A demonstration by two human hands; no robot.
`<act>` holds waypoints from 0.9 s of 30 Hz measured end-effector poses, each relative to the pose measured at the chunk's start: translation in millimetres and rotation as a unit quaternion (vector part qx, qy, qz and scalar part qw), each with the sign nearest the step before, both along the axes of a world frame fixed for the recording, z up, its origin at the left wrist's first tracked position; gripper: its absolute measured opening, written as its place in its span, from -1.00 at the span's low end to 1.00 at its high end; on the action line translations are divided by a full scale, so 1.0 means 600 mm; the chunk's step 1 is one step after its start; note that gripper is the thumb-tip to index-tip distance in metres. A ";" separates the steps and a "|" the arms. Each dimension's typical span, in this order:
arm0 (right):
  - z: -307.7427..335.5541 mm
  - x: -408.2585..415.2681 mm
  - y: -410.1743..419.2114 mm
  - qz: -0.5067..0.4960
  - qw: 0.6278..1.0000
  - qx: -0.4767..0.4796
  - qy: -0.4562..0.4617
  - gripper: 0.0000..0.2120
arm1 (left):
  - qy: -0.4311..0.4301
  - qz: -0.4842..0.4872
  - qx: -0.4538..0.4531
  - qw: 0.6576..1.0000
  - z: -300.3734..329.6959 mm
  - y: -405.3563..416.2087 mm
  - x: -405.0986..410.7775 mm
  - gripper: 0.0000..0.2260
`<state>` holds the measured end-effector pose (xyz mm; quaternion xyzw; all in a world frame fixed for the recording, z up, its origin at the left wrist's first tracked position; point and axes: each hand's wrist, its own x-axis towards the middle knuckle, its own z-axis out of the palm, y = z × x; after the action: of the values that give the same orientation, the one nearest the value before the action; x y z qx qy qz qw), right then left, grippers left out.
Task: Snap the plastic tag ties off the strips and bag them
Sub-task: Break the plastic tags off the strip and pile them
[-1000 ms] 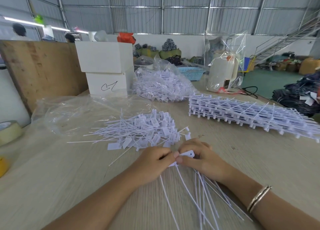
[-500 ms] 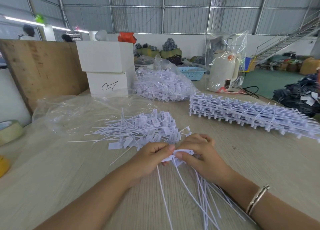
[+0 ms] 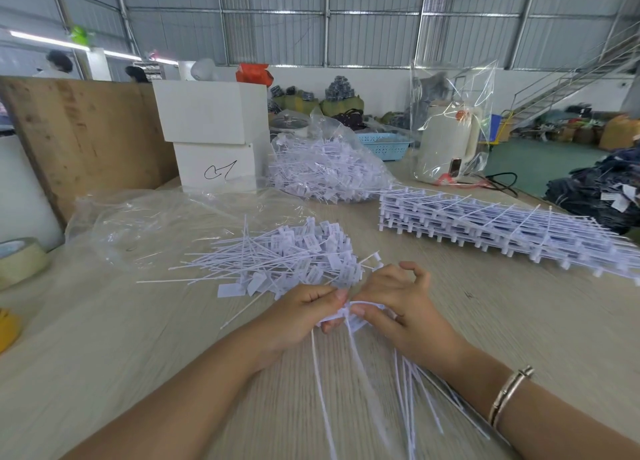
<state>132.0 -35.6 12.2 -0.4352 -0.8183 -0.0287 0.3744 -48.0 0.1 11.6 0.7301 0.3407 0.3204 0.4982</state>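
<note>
In the head view, both hands meet just below centre of the wooden table. The left hand pinches the head of one tag tie between thumb and forefinger, and the right hand pinches the rest of the strip with thumb and forefinger, its other fingers loosely curled above. The thin tails of the strip trail toward six o'clock under the right wrist. Just beyond the hands, at about eleven o'clock, lies a loose pile of snapped ties, touching the mouth of a flat clear bag that spreads toward ten o'clock. A stack of whole strips sits at two o'clock, and a filled bag of ties at twelve. The ties look light, thin and springy, with stiff little flag heads and whippy tails; the joint likely breaks cleanly if each hand holds right beside it at the heads, since gripping the tails would only bend them.
</note>
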 end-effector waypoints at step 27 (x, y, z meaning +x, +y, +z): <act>0.010 0.001 0.002 0.134 0.936 -0.167 0.279 -0.83 | -0.093 0.007 -0.036 0.995 0.001 0.010 -0.013 -0.66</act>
<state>132.7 -34.5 18.0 -0.3684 -0.7249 0.2808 0.5099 -55.8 6.4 12.2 0.6761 0.3098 0.3777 0.5516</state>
